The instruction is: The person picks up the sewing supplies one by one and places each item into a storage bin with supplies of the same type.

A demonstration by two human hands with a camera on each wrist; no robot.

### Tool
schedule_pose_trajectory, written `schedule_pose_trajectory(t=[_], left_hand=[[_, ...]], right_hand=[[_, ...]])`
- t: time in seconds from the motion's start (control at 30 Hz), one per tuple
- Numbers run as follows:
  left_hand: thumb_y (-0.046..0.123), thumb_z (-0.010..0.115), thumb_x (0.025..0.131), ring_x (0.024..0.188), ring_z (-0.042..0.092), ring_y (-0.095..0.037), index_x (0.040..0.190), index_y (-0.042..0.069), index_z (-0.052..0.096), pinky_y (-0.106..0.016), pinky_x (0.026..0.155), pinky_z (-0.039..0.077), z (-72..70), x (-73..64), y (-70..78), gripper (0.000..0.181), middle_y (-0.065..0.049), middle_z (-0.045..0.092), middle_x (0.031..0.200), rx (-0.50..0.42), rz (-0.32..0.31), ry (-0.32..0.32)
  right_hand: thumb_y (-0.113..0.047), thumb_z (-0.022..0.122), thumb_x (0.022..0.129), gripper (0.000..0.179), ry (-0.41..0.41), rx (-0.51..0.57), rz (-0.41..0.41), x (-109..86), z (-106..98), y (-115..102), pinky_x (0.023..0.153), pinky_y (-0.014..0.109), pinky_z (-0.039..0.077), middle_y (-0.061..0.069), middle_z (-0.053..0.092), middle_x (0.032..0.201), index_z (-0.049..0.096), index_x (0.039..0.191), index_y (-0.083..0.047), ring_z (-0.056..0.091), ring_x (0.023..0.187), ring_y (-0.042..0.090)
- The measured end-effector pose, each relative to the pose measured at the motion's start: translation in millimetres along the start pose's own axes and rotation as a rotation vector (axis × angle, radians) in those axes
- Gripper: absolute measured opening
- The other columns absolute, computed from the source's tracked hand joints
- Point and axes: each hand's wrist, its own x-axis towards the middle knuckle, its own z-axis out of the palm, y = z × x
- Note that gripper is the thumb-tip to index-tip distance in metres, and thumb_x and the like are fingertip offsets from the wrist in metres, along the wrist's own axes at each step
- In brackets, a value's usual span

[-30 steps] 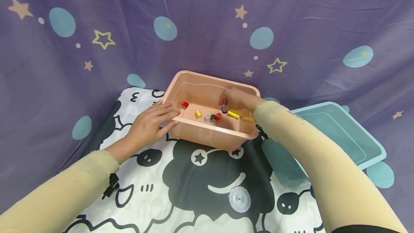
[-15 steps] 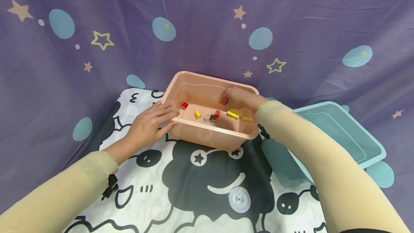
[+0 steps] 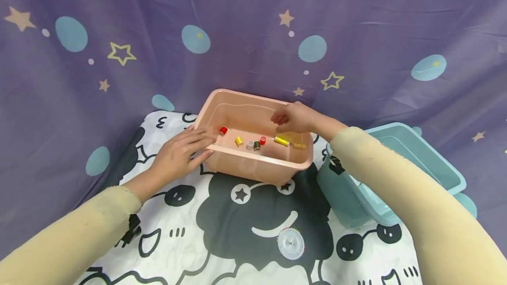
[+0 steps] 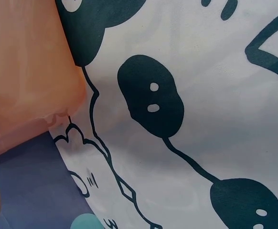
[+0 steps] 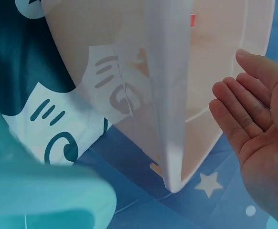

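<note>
My left hand (image 3: pixel 180 149) rests with extended fingers on the left rim of a pink plastic bin (image 3: pixel 245 166). Over the bin's right end is my right hand (image 3: pixel 297 117); in the right wrist view its palm (image 5: pixel 268 157) faces the camera, fingers loosely bent and holding nothing. Small thread spools lie on the bin floor: a red one (image 3: pixel 223 131) at the left, a short yellow one (image 3: pixel 239 141), then a white one (image 3: pixel 250 145), a dark one (image 3: pixel 257 146) and another red one (image 3: pixel 263 140) close together. A longer yellow spool (image 3: pixel 281 141) lies below the right hand.
A teal bin (image 3: pixel 340 201) stands to the right, partly hidden by the right forearm. On the cartoon-print cloth (image 3: pixel 222 241) in front lies a round wheel of pins (image 3: pixel 291 243). A purple patterned curtain (image 3: pixel 245 47) hangs right behind the bins.
One second ago my right fingers held a small dark purple item low in the pink bin. Now they have let go, and the hand has risen slightly rightward. My left hand stays on the rim.
</note>
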Motion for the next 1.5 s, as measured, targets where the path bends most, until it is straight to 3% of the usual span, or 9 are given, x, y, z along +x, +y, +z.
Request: schedule_pose_trajectory(t=[0.4, 0.73, 1.17, 1.5], left_hand=[[0.025, 0.084, 0.092, 0.13, 0.066, -0.038, 0.129, 0.01, 0.079, -0.048, 0.127, 0.038, -6.3, 7.8, 2.1, 0.04, -0.015, 0.075, 0.131, 0.018, 0.002, -0.061], [0.027, 0.086, 0.091, 0.127, 0.068, -0.042, 0.125, 0.008, 0.08, -0.061, 0.115, 0.049, -13.2, 11.6, 1.1, 0.04, -0.018, 0.076, 0.127, 0.047, 0.019, -0.115], [0.03, 0.083, 0.093, 0.127, 0.068, -0.043, 0.129, 0.009, 0.079, -0.06, 0.115, 0.05, -25.2, 18.6, 4.4, 0.041, -0.018, 0.075, 0.13, 0.081, 0.05, -0.201], [0.029, 0.086, 0.089, 0.127, 0.068, -0.041, 0.128, 0.009, 0.08, -0.061, 0.111, 0.052, -28.8, 29.8, 10.0, 0.044, -0.013, 0.076, 0.13, 0.055, 0.109, -0.183]], right_hand=[[-0.02, 0.085, 0.095, 0.042, 0.081, 0.002, -0.011, -43.4, -15.4, 3.0, 0.103, 0.048, 0.061, 0.01, 0.075, 0.13, 0.075, 0.133, -0.009, 0.072, 0.12, 0.028], [-0.02, 0.087, 0.093, 0.043, 0.208, -0.076, -0.054, -81.4, -25.4, 8.2, 0.094, 0.049, 0.064, 0.01, 0.076, 0.129, 0.076, 0.133, -0.007, 0.073, 0.114, 0.028], [-0.018, 0.087, 0.092, 0.044, 0.297, -0.159, -0.042, -139.4, -32.3, 18.5, 0.097, 0.055, 0.062, 0.013, 0.076, 0.128, 0.076, 0.132, -0.006, 0.073, 0.115, 0.032], [-0.017, 0.089, 0.09, 0.049, 0.315, -0.203, -0.042, -176.0, -31.9, 30.6, 0.099, 0.06, 0.058, 0.014, 0.074, 0.131, 0.073, 0.134, -0.006, 0.07, 0.121, 0.037]])
